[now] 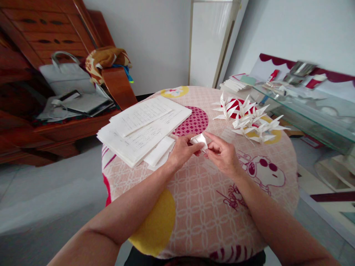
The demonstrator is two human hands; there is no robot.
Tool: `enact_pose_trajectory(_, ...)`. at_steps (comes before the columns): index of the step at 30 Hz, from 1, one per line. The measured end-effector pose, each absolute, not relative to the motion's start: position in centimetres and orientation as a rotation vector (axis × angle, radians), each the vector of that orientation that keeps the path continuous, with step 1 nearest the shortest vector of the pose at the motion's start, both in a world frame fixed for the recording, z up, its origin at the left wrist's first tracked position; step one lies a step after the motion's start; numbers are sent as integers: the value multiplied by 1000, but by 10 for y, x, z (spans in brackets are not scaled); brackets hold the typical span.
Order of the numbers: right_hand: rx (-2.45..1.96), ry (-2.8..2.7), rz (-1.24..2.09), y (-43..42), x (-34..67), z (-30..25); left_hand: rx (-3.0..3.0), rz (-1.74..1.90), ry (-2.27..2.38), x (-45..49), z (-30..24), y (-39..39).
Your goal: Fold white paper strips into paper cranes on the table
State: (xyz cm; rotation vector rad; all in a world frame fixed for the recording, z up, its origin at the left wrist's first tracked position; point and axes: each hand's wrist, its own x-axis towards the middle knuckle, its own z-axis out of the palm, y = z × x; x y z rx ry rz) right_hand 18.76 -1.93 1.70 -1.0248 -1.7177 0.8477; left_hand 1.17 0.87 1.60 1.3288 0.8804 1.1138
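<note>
A small folded piece of white paper (200, 140) is held between my two hands over the middle of the round table. My left hand (184, 149) pinches its left side, thumb on top. On the other side, the fingers of my right hand (223, 152) close on the paper's right edge. Several white origami cranes (246, 118) stand grouped on the cloth beyond my right hand. To the left lies a stack of handwritten paper sheets (146, 127). Smaller white paper pieces (159, 152) lie between that stack and my left hand.
A patterned pink tablecloth (194, 207) covers the round table. At the right stands a glass shelf (310, 111) with cups and small items. A wooden bench (122, 87) at the left bears a grey bag (69, 79) and a laptop-like flat device (88, 101).
</note>
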Motion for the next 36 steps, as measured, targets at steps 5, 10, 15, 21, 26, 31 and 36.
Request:
enact_pose_trajectory(5,-1004,-1648,922,-17,186,15,1351,1113,914,12,19,7)
enact_pose_trajectory(10,-968,-1483,1159,-18,185,24,1351,1124,853,9,28,3)
enact_pose_trajectory(15,-1002,-1400,1209,-19,187,32,1326,1157,791,9,30,2)
enact_pose_trajectory(21,-986,-1420,1118,-20,187,32,1316,1180,774,10,28,2)
enact_pose_trajectory(26,-967,-1453,1067,-19,187,30,1248,1173,839,12,28,1)
enact_pose_trajectory(31,-975,-1432,1092,-19,186,29,1144,1159,844,13,27,2)
enact_pose_trajectory(36,-976,-1385,1148,-20,185,30,1134,1182,867,13,26,3)
